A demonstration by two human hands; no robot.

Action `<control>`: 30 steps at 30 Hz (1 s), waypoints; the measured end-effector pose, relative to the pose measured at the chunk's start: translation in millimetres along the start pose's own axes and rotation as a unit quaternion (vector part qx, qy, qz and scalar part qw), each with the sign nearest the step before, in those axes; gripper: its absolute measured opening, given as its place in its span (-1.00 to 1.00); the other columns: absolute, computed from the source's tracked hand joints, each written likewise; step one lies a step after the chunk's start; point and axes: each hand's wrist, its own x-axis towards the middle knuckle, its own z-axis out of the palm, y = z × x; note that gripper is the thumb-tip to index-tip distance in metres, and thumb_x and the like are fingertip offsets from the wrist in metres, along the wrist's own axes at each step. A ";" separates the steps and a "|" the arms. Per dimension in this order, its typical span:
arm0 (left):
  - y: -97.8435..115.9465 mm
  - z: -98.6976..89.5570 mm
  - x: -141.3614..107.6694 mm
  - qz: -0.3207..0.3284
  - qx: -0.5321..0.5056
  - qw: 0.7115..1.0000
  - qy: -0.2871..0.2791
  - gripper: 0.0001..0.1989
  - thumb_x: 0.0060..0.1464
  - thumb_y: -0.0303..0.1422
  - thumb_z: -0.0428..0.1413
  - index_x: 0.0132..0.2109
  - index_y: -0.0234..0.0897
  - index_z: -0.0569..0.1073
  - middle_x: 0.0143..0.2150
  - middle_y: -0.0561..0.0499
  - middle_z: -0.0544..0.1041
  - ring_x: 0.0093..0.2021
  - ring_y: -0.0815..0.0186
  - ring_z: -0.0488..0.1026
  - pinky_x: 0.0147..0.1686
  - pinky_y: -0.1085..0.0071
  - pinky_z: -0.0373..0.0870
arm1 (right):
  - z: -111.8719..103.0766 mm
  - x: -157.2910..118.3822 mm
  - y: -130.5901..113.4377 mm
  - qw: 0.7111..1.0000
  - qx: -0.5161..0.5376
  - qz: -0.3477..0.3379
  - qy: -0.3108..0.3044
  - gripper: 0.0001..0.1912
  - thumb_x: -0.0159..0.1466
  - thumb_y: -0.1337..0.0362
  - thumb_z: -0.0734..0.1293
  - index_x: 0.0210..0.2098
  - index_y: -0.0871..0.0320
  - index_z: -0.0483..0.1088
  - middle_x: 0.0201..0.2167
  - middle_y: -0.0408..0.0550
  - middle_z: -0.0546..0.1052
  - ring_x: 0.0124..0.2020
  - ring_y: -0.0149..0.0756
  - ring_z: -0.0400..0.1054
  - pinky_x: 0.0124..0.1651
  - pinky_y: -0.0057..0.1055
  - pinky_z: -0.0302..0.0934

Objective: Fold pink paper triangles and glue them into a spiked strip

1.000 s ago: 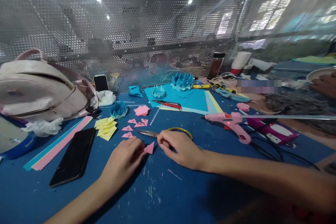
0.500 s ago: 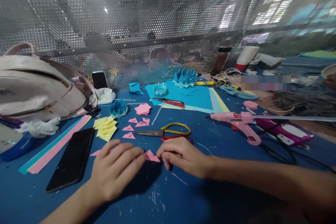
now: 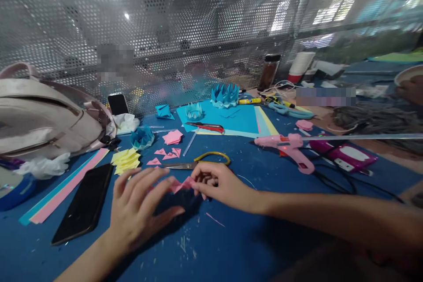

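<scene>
My right hand (image 3: 228, 187) pinches one end of a folded pink paper piece (image 3: 181, 185) just above the blue table. My left hand (image 3: 137, 211) is open at the other end of that piece, thumb stretched away and fingers spread; its fingers partly hide the paper, so I cannot tell whether they touch it. Behind my hands lie several small pink folded triangles (image 3: 169, 156) and scissors (image 3: 180, 166) with a yellow handle, their other handle hidden by my right hand. Farther back are a pink paper stack (image 3: 172, 137) and a yellow paper stack (image 3: 125, 161).
Left are a black phone (image 3: 82, 205), paper strips (image 3: 71, 185) and a bag (image 3: 42, 119). Behind lie a red cutter (image 3: 206, 127), blue paper (image 3: 244, 123) and blue folded-paper rings (image 3: 225, 96). A pink glue gun (image 3: 286, 143) with a trailing cord lies right.
My left hand has opened, its thumb and fingers spreading off the pink paper. My right hand keeps its pinch on the paper's end. The whole view has shifted slightly.
</scene>
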 end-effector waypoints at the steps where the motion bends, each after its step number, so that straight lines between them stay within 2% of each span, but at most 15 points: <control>1: -0.9 -0.6 1.8 -0.051 -0.042 0.998 -0.003 -0.58 0.16 -0.21 0.18 0.12 -0.22 0.35 0.03 -0.20 0.50 0.03 0.02 0.41 0.09 0.05 0.21 | -1.1 0.4 0.1 1.000 -0.008 0.000 0.004 -0.74 0.29 0.10 0.36 -0.29 0.20 0.38 -0.49 -0.17 0.45 -0.51 -0.50 0.30 -0.43 -0.53 0.23; 3: -2.1 -2.2 5.3 -0.163 -0.148 0.975 -0.035 -0.56 0.23 -0.15 0.07 0.17 -0.23 0.29 0.04 -0.21 0.47 0.02 0.03 0.43 -0.04 0.12 0.35 | -2.8 1.2 0.8 1.000 -0.024 0.000 0.007 -0.76 0.29 0.12 0.35 -0.29 0.20 0.38 -0.49 -0.16 0.46 -0.51 -0.49 0.30 -0.45 -0.53 0.21; 5: -2.3 -3.0 7.9 -0.259 -0.228 0.935 -0.087 -0.67 0.28 -0.20 0.01 0.12 -0.20 0.32 -0.06 -0.13 0.51 -0.11 0.14 0.50 -0.26 0.29 0.42 | -3.7 1.9 1.7 0.999 -0.051 -0.005 0.009 -0.79 0.29 0.16 0.35 -0.31 0.20 0.37 -0.51 -0.16 0.46 -0.53 -0.49 0.28 -0.48 -0.53 0.16; 6: -2.2 -2.6 8.5 -0.285 -0.244 0.921 -0.108 -0.73 0.28 -0.23 0.02 0.07 -0.18 0.37 -0.11 -0.08 0.53 -0.19 0.18 0.51 -0.34 0.34 0.41 | -4.1 2.1 2.2 0.997 -0.072 -0.012 0.009 -0.81 0.29 0.18 0.35 -0.32 0.20 0.38 -0.52 -0.16 0.46 -0.54 -0.49 0.26 -0.50 -0.54 0.12; 7: -1.8 -1.7 8.5 -0.290 -0.247 0.917 -0.121 -0.78 0.26 -0.24 0.05 0.00 -0.17 0.42 -0.15 -0.05 0.56 -0.24 0.21 0.52 -0.35 0.36 0.40 | -4.3 2.2 2.6 0.995 -0.095 -0.023 0.009 -0.84 0.29 0.22 0.34 -0.32 0.21 0.39 -0.52 -0.16 0.46 -0.54 -0.50 0.23 -0.51 -0.54 0.09; 10: -0.1 3.1 5.4 -0.221 -0.216 0.942 -0.128 -0.85 0.16 -0.25 0.18 -0.15 -0.17 0.52 -0.26 0.00 0.60 -0.28 0.21 0.52 -0.21 0.26 0.38 | -4.6 1.6 3.6 0.985 -0.158 -0.060 0.013 -0.90 0.28 0.30 0.32 -0.34 0.21 0.40 -0.54 -0.20 0.41 -0.55 -0.51 0.16 -0.52 -0.54 0.02; 12: -0.2 6.4 2.5 -0.203 -0.214 0.946 -0.131 -0.86 0.12 -0.24 0.22 -0.19 -0.16 0.54 -0.35 0.02 0.60 -0.33 0.22 0.51 -0.22 0.25 0.38 | -4.5 1.1 4.3 0.983 -0.172 -0.070 0.018 -0.91 0.27 0.30 0.32 -0.35 0.20 0.39 -0.55 -0.22 0.35 -0.55 -0.51 0.14 -0.52 -0.54 0.00; 14: -3.2 9.0 0.4 -0.243 -0.237 0.932 -0.130 -0.80 0.12 -0.24 0.22 -0.11 -0.14 0.54 -0.29 0.01 0.60 -0.33 0.23 0.50 -0.29 0.29 0.41 | -4.4 1.2 4.9 0.985 -0.158 -0.061 0.022 -0.89 0.27 0.28 0.32 -0.36 0.19 0.37 -0.56 -0.24 0.33 -0.56 -0.51 0.14 -0.52 -0.54 0.01; 16: -9.1 11.2 -0.2 -0.310 -0.268 0.907 -0.100 -0.63 0.10 -0.26 0.24 0.07 -0.11 0.46 -0.08 -0.06 0.57 -0.20 0.20 0.52 -0.26 0.29 0.45 | -4.7 1.8 5.0 0.990 -0.125 -0.048 0.032 -0.87 0.28 0.26 0.32 -0.36 0.19 0.35 -0.55 -0.22 0.35 -0.54 -0.50 0.19 -0.51 -0.53 0.05; 19: -17.2 15.2 0.7 -0.415 -0.339 0.844 -0.001 -0.36 -0.02 -0.25 0.31 0.21 -0.11 0.30 0.16 -0.15 0.42 0.02 0.14 0.48 -0.05 0.22 0.47 | -6.0 3.0 3.8 0.994 -0.062 -0.052 0.070 -0.83 0.28 0.22 0.32 -0.37 0.17 0.31 -0.48 -0.18 0.40 -0.48 -0.46 0.28 -0.45 -0.51 0.14; 21: -16.4 18.5 1.6 -0.486 -0.420 0.765 0.037 -0.31 -0.05 -0.24 0.33 0.21 -0.15 0.28 0.12 -0.15 0.45 0.02 0.15 0.50 -0.02 0.24 0.47 | -6.6 3.3 2.7 0.994 -0.026 -0.058 0.085 -0.79 0.28 0.18 0.33 -0.39 0.17 0.28 -0.47 -0.17 0.40 -0.47 -0.46 0.28 -0.42 -0.49 0.17; 23: -8.7 21.5 2.8 -0.546 -0.508 0.666 0.022 -0.37 -0.06 -0.21 0.35 0.14 -0.22 0.35 -0.05 -0.10 0.56 -0.07 0.17 0.57 -0.08 0.30 0.51 | -6.0 2.9 2.1 0.995 -0.004 -0.051 0.084 -0.76 0.28 0.15 0.33 -0.39 0.16 0.26 -0.48 -0.19 0.39 -0.49 -0.46 0.27 -0.40 -0.48 0.18; 25: 3.2 23.0 4.9 -0.576 -0.564 0.592 0.012 -0.52 -0.13 -0.19 0.39 -0.10 -0.32 0.48 -0.18 -0.11 0.62 -0.14 0.12 0.61 -0.16 0.31 0.55 | -4.1 1.9 2.2 0.996 -0.008 -0.045 0.072 -0.77 0.28 0.16 0.33 -0.38 0.16 0.26 -0.48 -0.20 0.40 -0.47 -0.46 0.29 -0.38 -0.47 0.19; 27: 14.4 22.3 7.8 -0.592 -0.585 0.554 0.006 -0.62 -0.09 -0.15 0.37 -0.27 -0.37 0.53 -0.30 -0.12 0.64 -0.19 0.11 0.62 -0.16 0.31 0.55 | -1.5 0.3 2.6 0.997 -0.034 -0.048 0.057 -0.81 0.29 0.20 0.32 -0.38 0.16 0.27 -0.48 -0.19 0.42 -0.45 -0.45 0.29 -0.37 -0.47 0.17; 30: 22.4 18.8 11.5 -0.605 -0.576 0.549 -0.010 -0.66 -0.08 -0.16 0.37 -0.35 -0.38 0.56 -0.43 -0.08 0.64 -0.32 0.16 0.63 -0.25 0.36 0.56 | 1.4 -2.1 2.2 0.995 -0.069 -0.053 0.041 -0.83 0.30 0.23 0.30 -0.39 0.16 0.28 -0.50 -0.19 0.43 -0.48 -0.46 0.26 -0.42 -0.48 0.10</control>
